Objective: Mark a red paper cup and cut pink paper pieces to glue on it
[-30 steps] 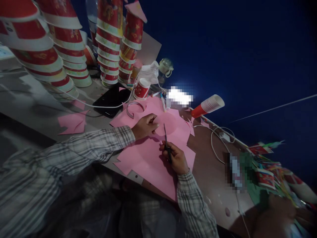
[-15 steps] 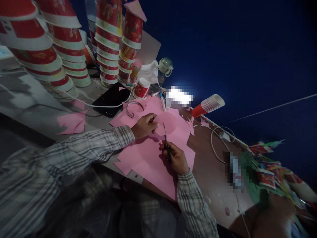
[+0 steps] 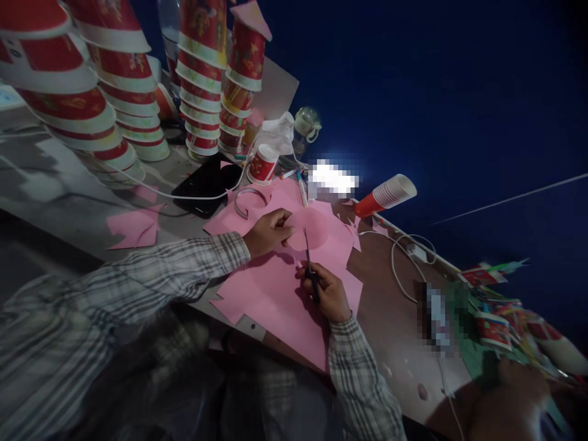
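Between its thumb and fingers, my left hand (image 3: 270,231) pinches the left edge of a round pink paper disc (image 3: 316,223). My right hand (image 3: 329,291) is closed around the dark handles of a pair of scissors (image 3: 312,278). The blades point away from me and reach over the disc's lower edge, near its middle. Larger sheets of pink paper (image 3: 275,306) lie under both hands. A roll of tape (image 3: 242,208) sits on the paper just beyond my left wrist.
Tall stacks of red-and-white paper cups (image 3: 202,92) stand at the back left. A black phone-like slab (image 3: 206,184) and a single cup (image 3: 263,164) lie nearer. Nested cups (image 3: 386,195) lean at the table's far edge. Another person's arm (image 3: 505,392) is at lower right, beside white cables (image 3: 395,263).
Both hands stay nearly in place. The scissors' handles shift very slightly in my right hand, and the disc remains in my left.
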Available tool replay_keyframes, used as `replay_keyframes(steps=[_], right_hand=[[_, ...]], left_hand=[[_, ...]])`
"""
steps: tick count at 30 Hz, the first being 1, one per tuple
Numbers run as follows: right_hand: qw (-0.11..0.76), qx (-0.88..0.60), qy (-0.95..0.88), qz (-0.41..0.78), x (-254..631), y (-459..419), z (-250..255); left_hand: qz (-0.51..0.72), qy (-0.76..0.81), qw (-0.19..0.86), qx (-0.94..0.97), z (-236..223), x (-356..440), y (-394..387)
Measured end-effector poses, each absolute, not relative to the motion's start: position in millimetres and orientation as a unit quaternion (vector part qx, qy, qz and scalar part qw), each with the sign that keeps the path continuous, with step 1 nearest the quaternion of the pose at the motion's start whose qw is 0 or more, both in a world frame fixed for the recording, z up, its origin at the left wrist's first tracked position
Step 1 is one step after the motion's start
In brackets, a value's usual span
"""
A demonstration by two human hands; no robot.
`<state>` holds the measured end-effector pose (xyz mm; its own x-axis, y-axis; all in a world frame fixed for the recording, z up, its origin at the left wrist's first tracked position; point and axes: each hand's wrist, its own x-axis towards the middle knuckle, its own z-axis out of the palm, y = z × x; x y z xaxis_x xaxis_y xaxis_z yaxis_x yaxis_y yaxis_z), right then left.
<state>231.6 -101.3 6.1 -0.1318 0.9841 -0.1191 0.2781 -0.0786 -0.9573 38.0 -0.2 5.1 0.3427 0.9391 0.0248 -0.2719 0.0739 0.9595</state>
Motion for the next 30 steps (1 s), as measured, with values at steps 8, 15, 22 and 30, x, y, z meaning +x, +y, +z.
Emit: replay_keyframes(steps=[8, 15, 22, 30], right_hand=[[0.369, -0.525, -0.597, 0.481, 241.5, -103.2, 14.1], [0.374, -0.610, -0.662, 0.223, 258.4, -93.6, -2.3], [0.342, -0.623, -0.703, 0.037, 265.3, -87.3, -20.5], [0.307, -0.648, -0.697, 0.028, 262.2, -89.2, -26.9]], left_hand=[[0.508, 0.354, 0.636, 0.461, 9.3, 33.2, 9.6], [0.526, 0.357, 0.648, 0.420, 9.0, 28.7, 16.1], [0.445, 0.354, 0.663, 0.487, 4.2, 33.0, 7.3], [0.411, 0.337, 0.643, 0.552, 0.9, 34.9, -1.2]])
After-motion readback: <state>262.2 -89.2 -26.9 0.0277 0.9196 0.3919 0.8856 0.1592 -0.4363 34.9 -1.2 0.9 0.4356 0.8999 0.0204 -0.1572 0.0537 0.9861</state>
